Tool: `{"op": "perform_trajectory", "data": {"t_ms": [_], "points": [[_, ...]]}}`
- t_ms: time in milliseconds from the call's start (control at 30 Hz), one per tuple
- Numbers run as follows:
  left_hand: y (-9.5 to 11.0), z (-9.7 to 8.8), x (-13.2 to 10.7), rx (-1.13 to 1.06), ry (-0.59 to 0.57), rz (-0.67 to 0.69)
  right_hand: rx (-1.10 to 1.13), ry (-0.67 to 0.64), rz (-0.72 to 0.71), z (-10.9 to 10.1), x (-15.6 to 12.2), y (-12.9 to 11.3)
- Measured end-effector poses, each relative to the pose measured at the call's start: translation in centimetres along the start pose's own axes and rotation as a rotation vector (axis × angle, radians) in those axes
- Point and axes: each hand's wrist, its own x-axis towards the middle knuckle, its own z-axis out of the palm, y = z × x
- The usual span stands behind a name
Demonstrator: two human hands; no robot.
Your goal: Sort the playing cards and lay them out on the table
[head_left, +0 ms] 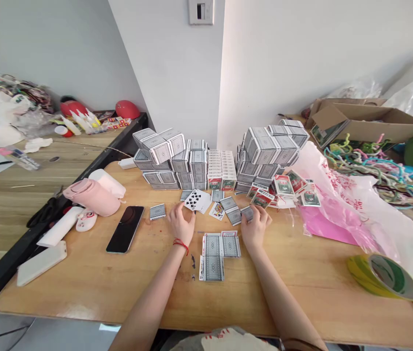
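My left hand (181,223) rests on the wooden table (92,282) with its fingers curled at a face-up spade card (196,199). A red string circles that wrist. My right hand (255,225) is closed on a face-down card (247,212) near several loose cards (230,208). Between my forearms lie three face-down card piles (218,253). Behind the hands stand stacks of boxed card decks, one stack on the left (171,158) and one on the right (270,151).
A black phone (125,228), a pink case (91,196) and a white case (41,263) lie at the left. A pink plastic bag (341,204), tape roll (383,275), coloured cords (370,163) and a cardboard box (360,122) crowd the right.
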Motion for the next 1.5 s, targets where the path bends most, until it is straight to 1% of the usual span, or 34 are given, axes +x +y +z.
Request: {"op": "perform_trajectory", "data": {"t_ms": [33, 133, 200, 300, 433, 533, 600, 667, 767, 867, 933, 1067, 1200, 1300, 1400, 1500], "points": [[-0.1, 0.2, 0.6, 0.020, 0.015, 0.016, 0.013, -0.038, -0.037, 0.0, -0.1, -0.1], [-0.6, 0.7, 1.6, 0.009, -0.022, 0.019, 0.046, -0.185, -0.133, 0.1, -0.2, -0.2], [-0.9, 0.8, 1.6, -0.017, -0.048, 0.005, 0.023, -0.252, -0.141, 0.3, -0.2, -0.4], [-1.2, 0.7, 1.3, -0.034, -0.058, -0.017, -0.038, -0.299, -0.108, 0.6, -0.2, -0.5], [-1.0, 0.3, 1.0, -0.091, -0.048, -0.062, -0.029, -0.326, -0.062, 0.6, -0.3, -0.3], [-0.7, 0.0, 0.8, -0.174, -0.053, -0.062, 0.063, -0.283, -0.042, 0.2, -0.3, 0.0], [-0.6, -0.1, 0.5, -0.266, -0.060, -0.050, 0.121, -0.249, -0.035, -0.2, -0.3, 0.1], [-0.6, -0.1, 0.4, -0.356, -0.070, -0.038, 0.124, -0.255, -0.030, -0.5, -0.4, 0.1], [-0.9, 0.2, 0.3, -0.380, -0.083, -0.005, 0.025, -0.366, -0.052, -0.8, -0.5, -0.3], [-1.4, 0.3, 0.5, -0.289, -0.055, 0.028, -0.064, -0.514, -0.097, -0.9, -0.5, -0.8], [-1.7, 0.2, 0.6, -0.230, -0.022, 0.025, -0.083, -0.559, -0.104, -0.8, -0.5, -1.0], [-2.1, 0.2, 0.7, -0.192, 0.030, -0.020, -0.073, -0.568, -0.038, -0.6, -0.4, -0.7], [-1.8, 0.2, 0.6, -0.300, 0.032, -0.074, -0.008, -0.572, 0.015, -0.5, -0.3, -0.1], [-1.4, 0.1, 0.5, -0.442, -0.014, -0.115, 0.087, -0.558, 0.045, -0.7, -0.2, 0.3], [-1.2, -0.1, 0.5, -0.545, -0.088, -0.140, 0.221, -0.574, 0.086, -1.1, -0.3, 0.5], [-1.2, -0.2, 0.3, -0.515, -0.182, -0.171, 0.282, -0.565, 0.110, -1.1, -0.6, 0.4]]}}
